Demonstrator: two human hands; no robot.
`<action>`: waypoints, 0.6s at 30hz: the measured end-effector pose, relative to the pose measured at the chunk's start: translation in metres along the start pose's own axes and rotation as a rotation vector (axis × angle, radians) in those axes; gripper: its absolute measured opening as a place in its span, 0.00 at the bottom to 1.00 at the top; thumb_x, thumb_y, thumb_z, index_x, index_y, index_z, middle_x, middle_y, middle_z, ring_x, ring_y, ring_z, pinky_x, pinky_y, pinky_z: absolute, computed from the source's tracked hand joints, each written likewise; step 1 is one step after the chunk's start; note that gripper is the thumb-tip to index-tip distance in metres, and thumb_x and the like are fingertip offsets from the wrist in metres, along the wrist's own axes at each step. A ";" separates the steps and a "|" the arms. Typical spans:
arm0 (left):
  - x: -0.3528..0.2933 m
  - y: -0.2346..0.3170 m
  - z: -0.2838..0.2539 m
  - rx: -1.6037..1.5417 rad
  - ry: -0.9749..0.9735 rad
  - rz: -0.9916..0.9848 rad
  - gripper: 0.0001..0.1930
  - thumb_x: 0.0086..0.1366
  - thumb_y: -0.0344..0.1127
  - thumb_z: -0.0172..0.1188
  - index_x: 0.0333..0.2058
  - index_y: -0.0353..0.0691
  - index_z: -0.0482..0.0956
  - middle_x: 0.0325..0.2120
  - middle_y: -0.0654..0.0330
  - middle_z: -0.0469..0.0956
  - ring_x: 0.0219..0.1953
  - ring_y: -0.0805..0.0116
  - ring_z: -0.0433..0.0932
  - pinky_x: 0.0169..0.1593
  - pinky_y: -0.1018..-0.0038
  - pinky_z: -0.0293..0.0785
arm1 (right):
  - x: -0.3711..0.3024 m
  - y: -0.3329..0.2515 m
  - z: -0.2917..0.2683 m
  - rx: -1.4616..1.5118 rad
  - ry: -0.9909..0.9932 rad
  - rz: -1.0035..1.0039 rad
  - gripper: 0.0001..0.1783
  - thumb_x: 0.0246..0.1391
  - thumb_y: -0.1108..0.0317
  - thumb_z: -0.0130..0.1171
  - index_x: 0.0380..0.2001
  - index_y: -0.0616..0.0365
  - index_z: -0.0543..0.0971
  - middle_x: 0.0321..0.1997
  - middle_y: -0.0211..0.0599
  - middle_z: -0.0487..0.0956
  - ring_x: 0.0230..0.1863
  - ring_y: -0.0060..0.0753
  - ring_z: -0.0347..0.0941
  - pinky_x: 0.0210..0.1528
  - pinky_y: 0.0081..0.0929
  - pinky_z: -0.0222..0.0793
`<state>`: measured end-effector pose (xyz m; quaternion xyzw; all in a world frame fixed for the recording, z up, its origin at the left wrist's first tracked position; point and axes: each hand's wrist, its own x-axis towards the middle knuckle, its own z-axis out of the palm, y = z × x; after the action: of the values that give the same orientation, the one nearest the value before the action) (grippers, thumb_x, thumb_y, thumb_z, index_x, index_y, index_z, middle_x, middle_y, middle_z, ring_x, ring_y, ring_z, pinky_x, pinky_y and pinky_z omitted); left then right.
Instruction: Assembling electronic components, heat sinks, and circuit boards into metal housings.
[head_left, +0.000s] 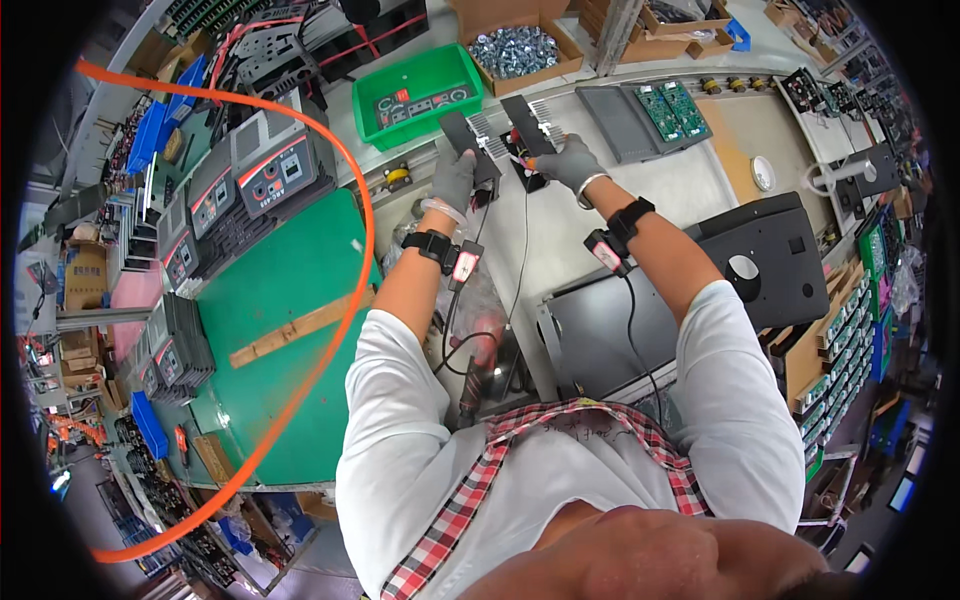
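My left hand (453, 180), in a grey glove, is closed around the near end of a black part with silver comb-like fins (459, 131). A second finned black part (521, 115) lies just right of it on the pale bench. At that part's near end is my right hand (568, 163), also gloved, its fingers pinched together. Something small and orange shows at those fingertips, too small to name. Black devices with cables are strapped to both wrists, and a thin dark cable runs toward me between my arms.
Beyond my hands stand a green bin (425, 75) with flat panels inside and a carton (562, 68) of metal screws. Right lie green circuit boards (672, 112) and a large black panel (790, 255). Left, an orange hose (368, 215) arches over a green mat (290, 285) beside stacked printed panels (275, 180).
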<state>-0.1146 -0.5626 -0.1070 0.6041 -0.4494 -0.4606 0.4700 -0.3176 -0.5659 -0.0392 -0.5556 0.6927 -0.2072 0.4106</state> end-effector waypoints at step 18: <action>-0.122 0.027 -0.104 0.129 -0.245 0.017 0.12 0.60 0.38 0.47 0.32 0.33 0.71 0.21 0.64 0.68 0.23 0.76 0.67 0.27 0.80 0.64 | -0.094 -0.020 -0.057 0.711 -0.159 -0.165 0.38 0.40 0.70 0.59 0.54 0.65 0.53 0.33 0.41 0.70 0.30 0.29 0.71 0.29 0.23 0.71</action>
<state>-0.0368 -0.4322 -0.0508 0.5688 -0.5370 -0.4970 0.3756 -0.3471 -0.4929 0.0410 -0.4465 0.4961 -0.4236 0.6124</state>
